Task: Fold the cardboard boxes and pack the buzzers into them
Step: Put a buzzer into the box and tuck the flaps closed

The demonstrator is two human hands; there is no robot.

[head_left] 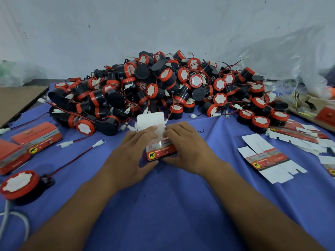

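Midway across the blue cloth (pixel 163 205), before the buzzer heap (pixel 163 84), our left hand (pixel 134 151) and right hand (pixel 188 147) clasp the cardboard box (pixel 161 150) by its ends; we judge it light, crease-prone, best gripped by its side walls.

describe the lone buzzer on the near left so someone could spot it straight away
Start from the big pile of buzzers at the back of the blue cloth, then come to the cloth's near left corner, past the red boxes. One buzzer lies there by itself, white face and red ring up. It is the only one well clear of the pile.
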